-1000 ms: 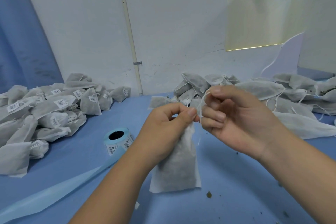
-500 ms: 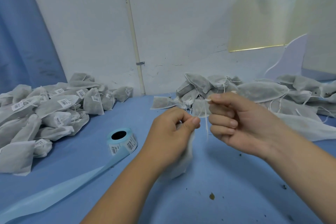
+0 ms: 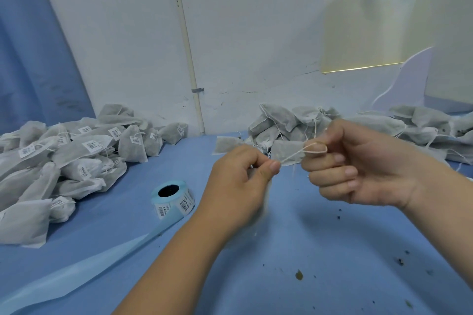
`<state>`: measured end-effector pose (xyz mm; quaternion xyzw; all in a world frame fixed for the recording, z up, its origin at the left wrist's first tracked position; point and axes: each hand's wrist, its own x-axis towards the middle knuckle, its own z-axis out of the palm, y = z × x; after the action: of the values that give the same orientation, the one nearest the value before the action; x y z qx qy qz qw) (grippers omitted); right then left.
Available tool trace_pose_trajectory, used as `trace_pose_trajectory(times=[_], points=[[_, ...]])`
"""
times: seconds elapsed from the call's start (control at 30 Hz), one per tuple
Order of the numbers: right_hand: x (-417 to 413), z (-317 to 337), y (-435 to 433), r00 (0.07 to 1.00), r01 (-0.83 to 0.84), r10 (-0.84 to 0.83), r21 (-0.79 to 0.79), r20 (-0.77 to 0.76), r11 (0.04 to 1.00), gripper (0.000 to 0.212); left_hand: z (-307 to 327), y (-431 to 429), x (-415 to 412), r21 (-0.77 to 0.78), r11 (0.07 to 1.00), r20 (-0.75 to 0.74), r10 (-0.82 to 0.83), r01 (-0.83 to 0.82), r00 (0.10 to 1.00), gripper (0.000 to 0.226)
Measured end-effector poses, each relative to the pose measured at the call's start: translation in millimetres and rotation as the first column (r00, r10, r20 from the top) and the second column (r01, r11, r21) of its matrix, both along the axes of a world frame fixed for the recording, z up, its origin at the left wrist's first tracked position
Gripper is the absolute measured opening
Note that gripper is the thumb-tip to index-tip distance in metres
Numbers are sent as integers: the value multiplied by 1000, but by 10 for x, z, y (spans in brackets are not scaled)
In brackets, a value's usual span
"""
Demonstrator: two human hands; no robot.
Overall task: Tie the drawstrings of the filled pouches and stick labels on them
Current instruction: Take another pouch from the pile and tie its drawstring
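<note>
Drawstring (image 3: 294, 154), slack a second ago, now runs taut between the hands. Left hand (image 3: 235, 186) pinches the neck of the pouch (image 3: 266, 199), which hangs blurred above the desk (image 3: 332, 250); right hand (image 3: 363, 166) grips a loop round its forefinger. Knot apparently under way; label roll (image 3: 172, 197) untouched.

No word or number legible anywhere. Label roll (image 3: 172, 198) on bench (image 3: 332, 250): white stickers on blue backing, each with black barcode, e.g. front sticker (image 3: 184, 206) and lower sticker (image 3: 161, 210). Small print beside bars too fine to read.

Left pile of pouches (image 3: 71, 153): white stickers on many, barcode plus short line of characters, e.g. large label (image 3: 91, 145), upper label (image 3: 115, 133), edge label (image 3: 26, 151). Characters blurred, unreadable. Tilted label (image 3: 84, 171) equally illegible.
</note>
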<state>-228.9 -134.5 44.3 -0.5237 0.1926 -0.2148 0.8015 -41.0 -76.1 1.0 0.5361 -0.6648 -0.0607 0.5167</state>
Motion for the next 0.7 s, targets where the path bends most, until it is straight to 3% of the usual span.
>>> trace_pose_trajectory(times=[0.27,0.37,0.4,0.57,0.6,0.7], points=[[42,-62,6,995,45,-45,8,87,999,22,-52,-18,16,182,980,31,-88,81,996,25],[42,-27,3,977,208,-207,-24,48,978,22,-35,6,53,279,951,-17,-131,130,991,12],[45,-16,-9,954,299,-297,-33,41,954,22,-24,18,74,322,935,-32,-147,149,989,9],[29,-36,-79,801,598,-593,-101,79,795,29,-22,31,136,461,867,-47,-190,190,981,45],[38,-44,-79,773,634,-626,-132,101,762,31,-29,29,139,477,860,-46,-181,181,982,44],[74,-43,-36,717,695,-668,-272,199,665,34,-8,18,119,460,883,-6,-104,95,995,12]])
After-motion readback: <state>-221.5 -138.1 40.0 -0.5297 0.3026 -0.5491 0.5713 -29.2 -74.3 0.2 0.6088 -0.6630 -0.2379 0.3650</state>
